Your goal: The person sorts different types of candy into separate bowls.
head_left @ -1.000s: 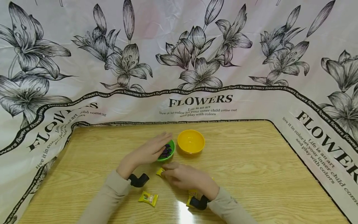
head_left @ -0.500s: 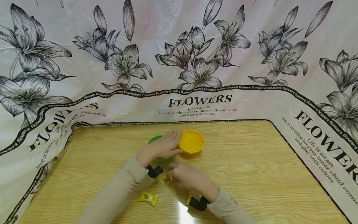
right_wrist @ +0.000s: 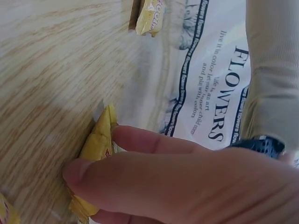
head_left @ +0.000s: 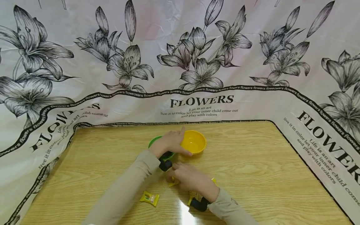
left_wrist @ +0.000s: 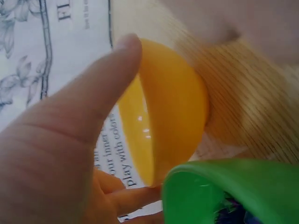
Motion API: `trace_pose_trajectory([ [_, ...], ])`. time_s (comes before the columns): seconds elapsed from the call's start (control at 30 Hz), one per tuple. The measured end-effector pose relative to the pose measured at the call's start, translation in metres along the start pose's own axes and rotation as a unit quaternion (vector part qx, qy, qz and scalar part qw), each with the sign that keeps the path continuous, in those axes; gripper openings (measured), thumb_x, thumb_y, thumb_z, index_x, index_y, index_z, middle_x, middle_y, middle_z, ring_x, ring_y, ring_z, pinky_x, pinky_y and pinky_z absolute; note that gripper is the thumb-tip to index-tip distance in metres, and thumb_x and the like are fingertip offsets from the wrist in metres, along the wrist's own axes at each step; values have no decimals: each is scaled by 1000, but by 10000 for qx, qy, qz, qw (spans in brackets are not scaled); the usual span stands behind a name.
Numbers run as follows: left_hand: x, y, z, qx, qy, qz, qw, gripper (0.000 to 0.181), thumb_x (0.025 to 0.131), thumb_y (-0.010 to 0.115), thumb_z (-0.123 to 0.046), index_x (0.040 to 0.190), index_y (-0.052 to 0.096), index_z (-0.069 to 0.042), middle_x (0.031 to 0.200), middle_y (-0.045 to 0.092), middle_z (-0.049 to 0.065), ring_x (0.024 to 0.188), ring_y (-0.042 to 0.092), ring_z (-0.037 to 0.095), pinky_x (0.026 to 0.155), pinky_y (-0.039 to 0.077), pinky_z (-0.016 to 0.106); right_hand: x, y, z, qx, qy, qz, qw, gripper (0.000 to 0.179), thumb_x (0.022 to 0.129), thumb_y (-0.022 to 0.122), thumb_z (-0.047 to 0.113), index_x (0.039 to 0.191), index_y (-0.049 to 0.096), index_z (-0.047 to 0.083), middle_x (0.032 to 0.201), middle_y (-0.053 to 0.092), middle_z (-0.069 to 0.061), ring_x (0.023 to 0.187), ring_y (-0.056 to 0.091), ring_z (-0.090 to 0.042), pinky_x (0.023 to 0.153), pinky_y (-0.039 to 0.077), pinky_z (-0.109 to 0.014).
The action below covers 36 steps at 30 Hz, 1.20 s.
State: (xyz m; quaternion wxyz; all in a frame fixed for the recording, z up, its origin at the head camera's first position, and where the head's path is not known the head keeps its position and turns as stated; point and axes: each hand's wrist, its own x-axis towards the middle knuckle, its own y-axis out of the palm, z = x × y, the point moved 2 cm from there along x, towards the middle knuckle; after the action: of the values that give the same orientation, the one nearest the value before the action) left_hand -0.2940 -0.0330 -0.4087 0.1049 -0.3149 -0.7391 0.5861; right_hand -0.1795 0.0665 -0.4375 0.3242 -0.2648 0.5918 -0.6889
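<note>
My left hand [head_left: 172, 141] reaches over the green bowl [head_left: 153, 141] to the left side of the yellow bowl [head_left: 194, 143]. Its thumb and fingers are spread wide, with the tips right at the yellow bowl's rim, as the left wrist view also shows. Dark purple bits lie inside the green bowl [left_wrist: 205, 175]. Closer to me, my right hand [head_left: 191, 178] pinches a small yellow wrapped candy [right_wrist: 96, 144] between thumb and fingers, low over the table. In the head view most of that candy is hidden by the hand.
Another yellow candy [head_left: 150, 198] lies on the wooden table [head_left: 253, 175] at front left. One more candy [head_left: 192, 197] sits partly under my right wrist, and a yellow wrapper edge [head_left: 214, 180] shows beside that hand. A flower-printed cloth [head_left: 202, 106] borders the table's far side.
My left hand has moved right from the green bowl to the yellow bowl, its thumb and fingers spreading. My right hand, with the candy, has shifted only slightly; the candy slid a little right and nearer.
</note>
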Motion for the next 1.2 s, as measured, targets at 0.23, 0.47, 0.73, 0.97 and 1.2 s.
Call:
trace_pose_trajectory([
  [0.23, 14, 5, 3, -246, 16, -5, 9997, 126, 74, 72, -71, 158, 10, -1, 158, 31, 18, 140, 39, 32, 115, 31, 41, -3, -2, -1, 55, -104, 59, 9999, 29, 75, 85, 12, 96, 72, 26, 93, 58, 9, 85, 55, -6, 73, 48, -22],
  [0.47, 16, 8, 6, -602, 33, -41, 9982, 123, 74, 75, -67, 158, 13, -2, 157, 33, 18, 138, 41, 31, 113, 35, 43, -3, -8, -2, 485, -108, 326, 9982, 38, 71, 83, 4, 102, 72, 23, 96, 59, 10, 84, 53, -2, 75, 48, -19],
  [0.73, 17, 7, 7, -729, 159, -102, 9972, 118, 74, 77, -64, 156, 20, -1, 150, 43, 16, 129, 50, 29, 106, 43, 43, -11, -32, -10, 1347, -207, 347, 9901, 30, 75, 81, 4, 102, 71, 14, 99, 61, 4, 83, 52, -5, 75, 48, -17],
  [0.97, 17, 5, 9, -590, 251, -166, 9978, 99, 82, 75, -51, 153, 28, -1, 137, 54, 15, 110, 56, 24, 93, 49, 40, -25, -64, -18, 1995, -393, -106, 9790, 24, 83, 76, 8, 106, 70, 10, 102, 61, 2, 89, 54, -11, 80, 50, -23],
  [1.2, 22, 7, 11, -477, 328, -297, 9979, 87, 85, 70, -49, 150, 35, -3, 119, 60, 9, 93, 56, 20, 79, 50, 37, -34, -90, -43, 2183, -74, -691, 9734, 30, 84, 70, 1, 113, 68, 10, 108, 62, 2, 91, 55, -13, 80, 52, -32],
])
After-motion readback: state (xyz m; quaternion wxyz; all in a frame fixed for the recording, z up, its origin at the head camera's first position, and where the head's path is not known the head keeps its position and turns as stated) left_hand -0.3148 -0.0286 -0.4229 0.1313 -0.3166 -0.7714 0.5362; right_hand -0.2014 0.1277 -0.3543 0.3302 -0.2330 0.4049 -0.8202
